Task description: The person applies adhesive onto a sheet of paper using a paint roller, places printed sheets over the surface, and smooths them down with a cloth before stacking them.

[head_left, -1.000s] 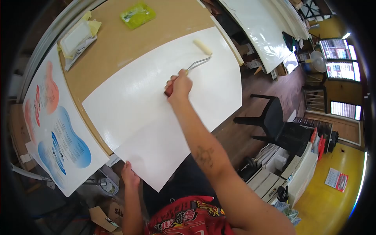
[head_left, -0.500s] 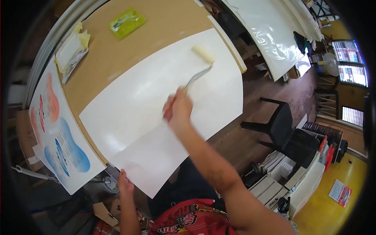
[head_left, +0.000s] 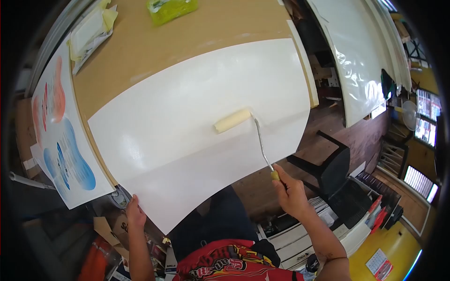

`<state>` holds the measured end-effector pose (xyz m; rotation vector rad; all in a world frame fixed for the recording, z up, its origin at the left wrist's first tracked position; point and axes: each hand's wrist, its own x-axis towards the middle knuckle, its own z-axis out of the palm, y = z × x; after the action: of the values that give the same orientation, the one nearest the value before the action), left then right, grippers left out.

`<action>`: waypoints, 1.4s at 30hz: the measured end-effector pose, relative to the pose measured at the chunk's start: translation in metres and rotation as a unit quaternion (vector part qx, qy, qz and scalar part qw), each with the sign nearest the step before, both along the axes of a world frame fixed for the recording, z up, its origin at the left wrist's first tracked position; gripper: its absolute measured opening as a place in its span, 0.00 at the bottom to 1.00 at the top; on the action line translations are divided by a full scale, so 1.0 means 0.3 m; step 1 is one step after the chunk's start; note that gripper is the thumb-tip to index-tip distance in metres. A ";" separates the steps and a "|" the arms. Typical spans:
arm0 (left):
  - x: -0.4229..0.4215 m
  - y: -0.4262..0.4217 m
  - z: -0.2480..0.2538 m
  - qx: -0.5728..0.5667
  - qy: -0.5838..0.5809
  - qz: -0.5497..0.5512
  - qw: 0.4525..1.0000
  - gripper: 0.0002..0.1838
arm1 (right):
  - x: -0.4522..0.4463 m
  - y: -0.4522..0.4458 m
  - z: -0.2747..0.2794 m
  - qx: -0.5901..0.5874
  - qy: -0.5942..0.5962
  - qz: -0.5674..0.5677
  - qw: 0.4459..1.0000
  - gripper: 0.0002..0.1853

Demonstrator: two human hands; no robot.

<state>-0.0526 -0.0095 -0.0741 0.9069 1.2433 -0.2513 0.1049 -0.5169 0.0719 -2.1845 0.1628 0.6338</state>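
Observation:
My right hand [head_left: 291, 194] is closed around the handle of a paint roller [head_left: 233, 120]. The roller's cream sleeve lies against a large white sheet [head_left: 187, 89], a bit right of its middle, and its bent metal rod runs down past the sheet's near edge. At the sheet's near left corner, my left hand [head_left: 136, 213] pinches the edge between thumb and fingers. The near strip of the sheet overhangs the brown board [head_left: 154, 51] beneath and looks duller than the glossy part beyond.
Printed sheets with red and blue shapes [head_left: 61, 154] lie at the left. A crumpled wrapped packet [head_left: 91, 35] and a yellow-green pack [head_left: 171, 9] rest on the board. A black chair [head_left: 328, 164] stands at right, below another table with glossy sheeting [head_left: 356, 61].
The roller has come back toward me, its sleeve turning from the far right to nearer the sheet's middle. My right hand has moved right and nearer. My left hand stays at the corner.

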 end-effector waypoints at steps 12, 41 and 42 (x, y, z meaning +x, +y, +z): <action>0.035 -0.023 0.009 0.010 0.031 0.028 0.999 0.15 | 0.143 0.031 -0.059 -0.097 -0.094 0.016 0.991 0.18; 0.015 0.003 -0.001 0.013 0.044 0.024 0.999 0.17 | 0.238 -0.221 -0.066 -0.134 -0.139 -0.011 0.981 0.12; 0.019 0.005 -0.004 0.003 0.041 0.023 0.999 0.17 | 0.331 -0.198 -0.096 -0.143 -0.144 -0.007 0.979 0.11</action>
<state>-0.0470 -0.0080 -0.0753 0.8783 1.3408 -0.2504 0.2042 -0.5764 0.0430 -2.5212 0.1213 0.2934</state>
